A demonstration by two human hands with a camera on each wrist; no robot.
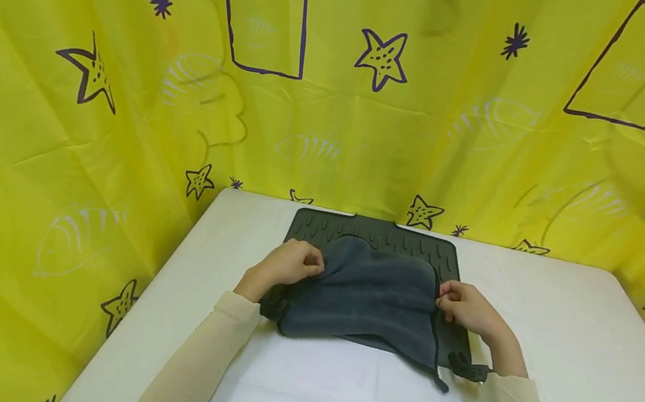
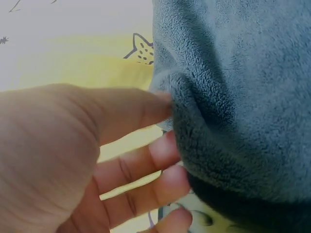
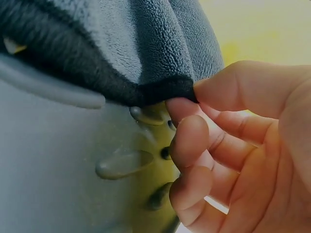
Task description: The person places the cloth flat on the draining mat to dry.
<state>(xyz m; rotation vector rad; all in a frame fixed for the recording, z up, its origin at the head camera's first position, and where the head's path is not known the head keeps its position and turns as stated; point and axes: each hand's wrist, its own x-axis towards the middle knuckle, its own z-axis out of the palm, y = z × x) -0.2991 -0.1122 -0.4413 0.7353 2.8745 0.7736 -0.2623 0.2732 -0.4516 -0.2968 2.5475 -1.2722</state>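
Cloth [image 1: 377,293] held at both sides

Head: cloth hides most of a ridged mat [image 1: 416,244] on the tabletop [image 1: 331,397]; sleeves [image 1: 201,363] cut off near. Left wrist: left hand [image 2: 73,145] pinches a fold [image 2: 187,111], opposing fingertip concealed. Right wrist: right hand [image 3: 257,155] pinches the hem [image 3: 167,90], other fingers bent.

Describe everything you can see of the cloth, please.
The cloth is blue-grey and looks soft and fuzzy, with a dark border and a small dark tab at its near right corner. Wrinkled, it covers much of the dark mat. The left hand pinches its left side, the right hand its right edge.
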